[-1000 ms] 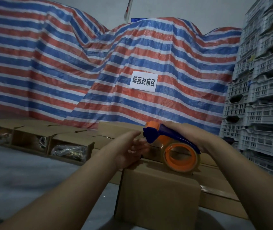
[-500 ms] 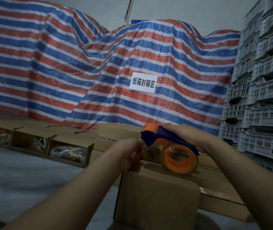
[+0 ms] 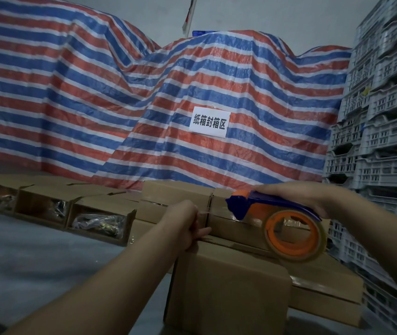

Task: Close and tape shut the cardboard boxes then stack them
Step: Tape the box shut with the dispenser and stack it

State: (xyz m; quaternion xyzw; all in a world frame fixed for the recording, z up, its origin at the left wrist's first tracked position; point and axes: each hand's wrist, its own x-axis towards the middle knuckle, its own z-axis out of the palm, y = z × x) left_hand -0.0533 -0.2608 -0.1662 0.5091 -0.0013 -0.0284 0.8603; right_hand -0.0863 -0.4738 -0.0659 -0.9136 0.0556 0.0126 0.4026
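A closed cardboard box (image 3: 229,293) stands on end in front of me. My right hand (image 3: 296,197) grips a blue and orange tape dispenser (image 3: 277,218) with a roll of clear tape, held above the box's top right. My left hand (image 3: 183,223) is at the box's top left edge and pinches the free end of the clear tape, which stretches across to the dispenser. More closed boxes (image 3: 175,194) lie behind and to the right.
Three open boxes (image 3: 98,213) with bagged metal parts lie in a row at the left on the grey surface (image 3: 35,267). A striped tarp (image 3: 144,105) with a white sign covers the back. Stacked grey plastic crates (image 3: 381,122) rise on the right.
My hands have drawn apart: the left moved left with the tape end, and the dispenser moved right, so a length of tape is now pulled out between them.
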